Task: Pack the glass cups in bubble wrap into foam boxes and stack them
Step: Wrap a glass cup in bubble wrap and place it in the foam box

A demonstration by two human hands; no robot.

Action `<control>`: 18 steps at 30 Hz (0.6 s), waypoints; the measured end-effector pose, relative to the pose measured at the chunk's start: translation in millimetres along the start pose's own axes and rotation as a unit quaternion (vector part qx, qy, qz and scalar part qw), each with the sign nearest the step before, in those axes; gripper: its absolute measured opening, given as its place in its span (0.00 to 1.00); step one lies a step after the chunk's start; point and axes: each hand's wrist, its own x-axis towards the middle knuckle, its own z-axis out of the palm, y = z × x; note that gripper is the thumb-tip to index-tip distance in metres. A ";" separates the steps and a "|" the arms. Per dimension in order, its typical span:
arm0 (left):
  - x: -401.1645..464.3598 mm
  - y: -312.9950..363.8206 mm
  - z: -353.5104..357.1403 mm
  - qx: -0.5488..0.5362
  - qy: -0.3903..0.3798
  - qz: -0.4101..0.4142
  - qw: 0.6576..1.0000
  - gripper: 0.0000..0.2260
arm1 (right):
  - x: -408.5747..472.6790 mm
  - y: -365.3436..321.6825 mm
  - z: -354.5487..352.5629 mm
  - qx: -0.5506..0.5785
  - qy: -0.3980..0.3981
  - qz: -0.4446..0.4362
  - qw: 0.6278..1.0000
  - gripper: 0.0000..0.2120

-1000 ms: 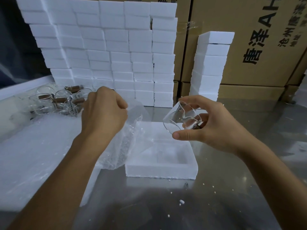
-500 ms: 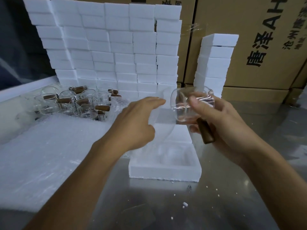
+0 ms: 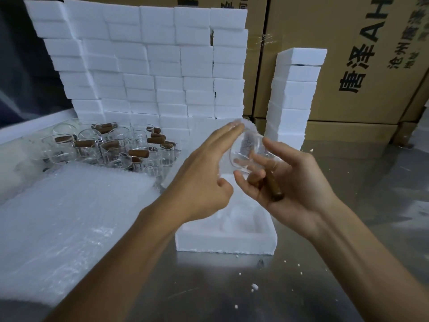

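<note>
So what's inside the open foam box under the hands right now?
The open foam box shows only a bare white recess, no cup. The left hand and right hand, holding the glass cup, cover its far part.

Large black characters "唐泽" and Latin letters "AH" are printed on the cardboard carton (image 3: 362, 66) at two o'clock; smaller characters beside them are too blurred to be read.

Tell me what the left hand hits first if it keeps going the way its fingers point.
The left hand points up-right at the glass cup held in the right hand; its fingertips look already at the cup's bubble wrap, though depth is unclear.
</note>
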 end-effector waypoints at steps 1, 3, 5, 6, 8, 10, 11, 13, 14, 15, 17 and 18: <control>-0.6 2.1 1.6 0.007 -0.015 0.003 1.000 0.44 | 1.1 1.0 -0.9 -0.007 0.007 0.004 1.000 0.23; -2.2 5.9 4.2 0.035 -0.046 0.011 0.998 0.45 | 3.0 2.4 -1.4 -0.028 0.029 0.002 0.999 0.24; -3.7 10.5 4.6 0.073 -0.068 0.023 0.995 0.47 | 5.0 2.4 -2.4 -0.041 0.044 -0.008 0.998 0.24; -4.5 13.6 4.7 0.088 -0.076 0.031 0.993 0.47 | 5.8 2.1 -3.4 -0.043 0.046 -0.015 0.998 0.21; -5.7 20.0 6.4 0.099 -0.087 0.048 0.990 0.48 | 6.3 1.4 -5.2 -0.056 0.031 -0.030 0.998 0.13; -6.9 25.2 9.4 0.101 -0.094 0.061 0.989 0.48 | 7.2 1.2 -6.8 -0.099 -0.008 -0.048 0.994 0.07; -7.2 26.9 10.8 0.101 -0.095 0.068 0.988 0.48 | 7.9 1.7 -7.5 -0.118 -0.024 -0.061 0.991 0.05; -7.3 28.4 12.4 0.099 -0.100 0.079 0.987 0.48 | 10.2 3.8 -10.1 -0.129 -0.038 -0.095 0.986 0.08; -7.3 28.8 12.8 0.094 -0.102 0.082 0.987 0.48 | 12.2 5.5 -12.5 -0.120 -0.037 -0.112 0.986 0.12; -7.4 29.3 13.1 0.090 -0.103 0.083 0.987 0.48 | 13.3 7.2 -13.4 -0.110 -0.031 -0.128 0.985 0.16; -7.4 30.3 12.9 0.081 -0.100 0.082 0.988 0.48 | 15.0 10.3 -15.5 -0.119 -0.027 -0.164 0.979 0.20; -7.4 30.8 12.7 0.076 -0.097 0.080 0.989 0.48 | 16.2 11.6 -17.0 -0.137 -0.031 -0.181 0.973 0.21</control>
